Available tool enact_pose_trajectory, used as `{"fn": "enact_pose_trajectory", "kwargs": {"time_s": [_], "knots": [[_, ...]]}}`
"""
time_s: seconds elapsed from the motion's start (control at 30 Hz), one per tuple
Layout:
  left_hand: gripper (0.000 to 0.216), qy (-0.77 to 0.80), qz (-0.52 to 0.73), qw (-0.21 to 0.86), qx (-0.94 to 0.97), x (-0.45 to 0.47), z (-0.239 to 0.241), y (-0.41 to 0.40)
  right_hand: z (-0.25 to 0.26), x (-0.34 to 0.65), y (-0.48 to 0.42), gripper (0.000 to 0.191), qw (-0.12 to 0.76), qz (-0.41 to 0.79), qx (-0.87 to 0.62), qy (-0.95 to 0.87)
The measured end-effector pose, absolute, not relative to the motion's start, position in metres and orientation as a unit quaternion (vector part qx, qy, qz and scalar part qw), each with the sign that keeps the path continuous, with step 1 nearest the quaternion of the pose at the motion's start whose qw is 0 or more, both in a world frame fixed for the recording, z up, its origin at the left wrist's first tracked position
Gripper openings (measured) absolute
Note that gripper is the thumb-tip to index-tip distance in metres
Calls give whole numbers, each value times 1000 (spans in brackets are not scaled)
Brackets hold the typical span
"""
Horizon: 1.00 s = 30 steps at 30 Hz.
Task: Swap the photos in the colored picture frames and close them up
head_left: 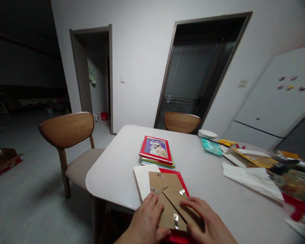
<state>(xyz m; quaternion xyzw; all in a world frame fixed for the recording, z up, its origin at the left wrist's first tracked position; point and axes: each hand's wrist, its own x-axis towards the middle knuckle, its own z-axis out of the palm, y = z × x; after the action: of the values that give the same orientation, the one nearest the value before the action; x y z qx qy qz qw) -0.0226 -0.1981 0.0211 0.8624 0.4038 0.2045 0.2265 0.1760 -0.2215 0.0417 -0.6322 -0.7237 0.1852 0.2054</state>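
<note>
Brown rectangular fibreboard panel (173, 194) with metal clips (176, 221) — two o'clock from left hand (146, 217), fingers close-set, grip unclear; ten o'clock from right hand (205, 218), thumb and fingertips apart; both touching. Long axis toward eleven. White bench (208, 179) stretches toward two, edge at nine — red-framed photo (156, 148) at eleven.

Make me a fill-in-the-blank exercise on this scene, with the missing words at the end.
1. The left hand and right hand touch a ____ backing board.
2. The visible photo sits in a ____ frame.
3. Just beyond the teal packet stands a white ____.
4. The wooden-backed chairs in view number ____.
Missing words: brown; red; bowl; two.
</note>
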Motion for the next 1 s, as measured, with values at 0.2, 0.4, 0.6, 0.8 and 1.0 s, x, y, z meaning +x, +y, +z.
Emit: {"fn": "enact_pose_trajectory", "kwargs": {"time_s": [0.2,0.4,0.6,0.8,1.0], "knots": [[54,416,188,237,857,-22,20,-196,23,180,-221,46,221,167,-650,-708],[75,528,286,252,759,-43,11,-177,24,192,-220,46,273,165,-674,-666],[67,515,300,285,751,-44,2,-163,31,202,-218,43,308,159,-690,-636],[65,459,315,293,777,-29,3,-171,33,220,-217,48,336,190,-704,-596],[62,450,236,251,824,-15,11,-181,35,211,-222,42,329,172,-697,-613]]}}
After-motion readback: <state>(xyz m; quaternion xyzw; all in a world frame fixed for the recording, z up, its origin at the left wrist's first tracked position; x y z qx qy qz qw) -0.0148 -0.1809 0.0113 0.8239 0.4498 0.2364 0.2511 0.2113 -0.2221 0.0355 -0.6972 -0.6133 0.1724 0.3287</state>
